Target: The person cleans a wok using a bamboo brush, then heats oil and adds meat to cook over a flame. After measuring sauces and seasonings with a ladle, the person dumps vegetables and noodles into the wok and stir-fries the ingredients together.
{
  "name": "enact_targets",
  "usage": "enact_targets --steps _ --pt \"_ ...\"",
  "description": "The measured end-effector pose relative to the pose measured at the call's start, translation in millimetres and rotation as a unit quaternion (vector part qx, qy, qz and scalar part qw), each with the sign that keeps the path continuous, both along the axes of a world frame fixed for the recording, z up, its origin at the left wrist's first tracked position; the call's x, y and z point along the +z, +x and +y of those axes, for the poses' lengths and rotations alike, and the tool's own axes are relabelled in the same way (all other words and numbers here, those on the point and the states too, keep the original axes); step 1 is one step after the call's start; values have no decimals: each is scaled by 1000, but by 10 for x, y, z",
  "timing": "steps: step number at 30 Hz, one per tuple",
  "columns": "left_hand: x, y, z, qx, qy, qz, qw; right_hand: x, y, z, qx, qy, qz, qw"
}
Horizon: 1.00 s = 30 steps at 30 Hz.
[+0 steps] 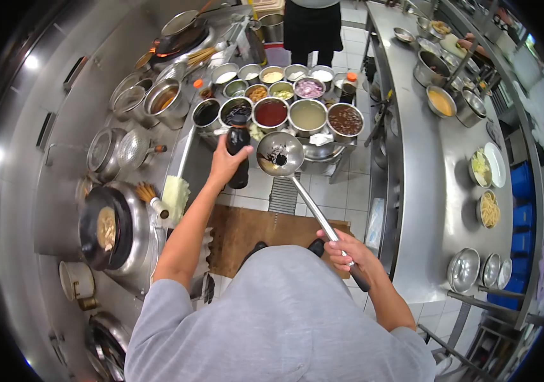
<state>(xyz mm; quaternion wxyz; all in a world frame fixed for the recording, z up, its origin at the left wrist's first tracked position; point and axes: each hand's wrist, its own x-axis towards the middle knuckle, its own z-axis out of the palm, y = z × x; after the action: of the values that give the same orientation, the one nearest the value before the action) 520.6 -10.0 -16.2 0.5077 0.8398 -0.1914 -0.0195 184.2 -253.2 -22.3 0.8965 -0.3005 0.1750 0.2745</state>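
My left hand (pixel 226 162) is wrapped round a dark sauce bottle (pixel 239 149), held upright or nearly so in front of the seasoning pots. In my right hand (pixel 345 249) is the long handle of a metal ladle (pixel 280 153). Its bowl hangs just right of the bottle and contains a little dark liquid and some pale stuff. Behind the ladle stand a pot of red sauce (pixel 271 113), a pot of pale liquid (pixel 307 117) and a pot of brown sauce (pixel 345 121). Farther back sits a bowl of chopped purple onion (pixel 309 88).
At left, a wok (pixel 106 229) with food sits on the range beside a bamboo brush (pixel 151 196). The steel counter (pixel 422 210) on the right carries bowls of noodles (pixel 488 210) and cut vegetables (pixel 479 167). A person in a black apron (pixel 312 32) stands beyond the pots.
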Motion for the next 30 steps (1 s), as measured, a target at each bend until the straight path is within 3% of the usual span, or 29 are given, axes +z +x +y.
enact_targets --steps 2,6,8,10,12,14,16,18,24,26,30 --pt "47 155 -302 1 -124 44 991 58 -66 -150 -30 17 -16 999" --pt "360 503 -1052 -16 -204 65 977 28 -264 -361 -81 34 -50 995" --pt "420 674 -1453 -29 -225 86 970 76 -373 -420 -129 -65 -16 989" --pt "322 921 -1864 -57 -220 30 973 99 -446 -461 -161 -92 -3 983" --pt "181 1093 -2283 -89 -251 22 964 111 -504 -464 -196 -122 15 973" --pt "-10 1316 -2652 -94 -206 14 974 129 -512 -456 -249 -134 37 958" --pt "-414 1593 -3052 -112 -244 -2 963 200 -474 -421 -272 -134 29 952" --pt "-714 1800 -3350 -96 -195 -35 975 312 -381 -359 -323 -120 64 936" --pt "-1445 2086 -3797 -151 -83 37 984 400 8 -266 -387 -85 80 915" --pt "-1657 2119 -3883 -194 -50 -23 979 400 154 -290 -416 -68 91 902" --pt "-2033 2146 -3978 -197 -53 48 978 404 379 -419 -409 -99 134 897"
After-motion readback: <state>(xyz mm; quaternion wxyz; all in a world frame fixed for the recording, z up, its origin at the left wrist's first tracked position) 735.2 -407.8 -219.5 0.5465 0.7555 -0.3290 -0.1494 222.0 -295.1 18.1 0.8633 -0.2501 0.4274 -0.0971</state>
